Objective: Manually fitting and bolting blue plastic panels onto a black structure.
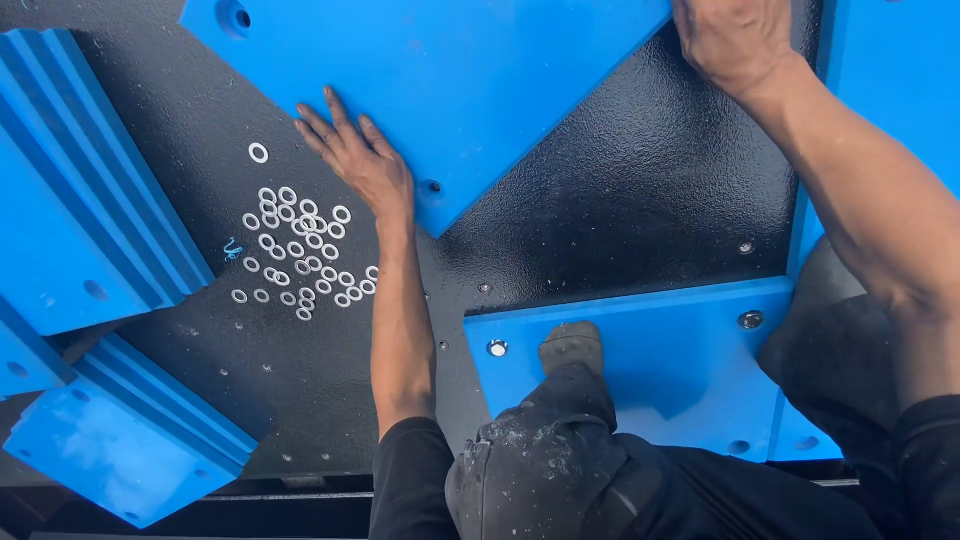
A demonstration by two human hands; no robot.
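We are pressing both hands on a large blue plate [440, 80] lying across the upper centre of the frame. The left hand [362, 160] is resting flat on the plate's lower left edge, its fingers [325, 125] spread and released, grasping nothing. The right hand [730, 40] is bearing down on the plate's right edge at the upper right of the frame; its fingers are running out of the frame, so we cannot tell whether they are curled or flat.

As far as the picture shows, the work is looking partly done. A second blue plate [650, 370] at the lower centre is already lying flat on the black textured base [640, 190], with bolt heads [497, 348] seated at two of its corners. The large plate is sitting skewed, one corner pointing down the frame, and its visible holes [431, 187] are carrying no bolts. We judge that aligning and fastening it is remaining.

A loose cluster of small bright washers [300, 250] is lying on the base at the centre left, just beside the left hand.

The plates are smooth, matte and flat with straight edges. The base is glossy black with a pebbled finish. Ribbed blue blocks [80, 200] are stacked along the left edge of the frame. A dark dusty shoe [572, 350] is resting on the lower plate.
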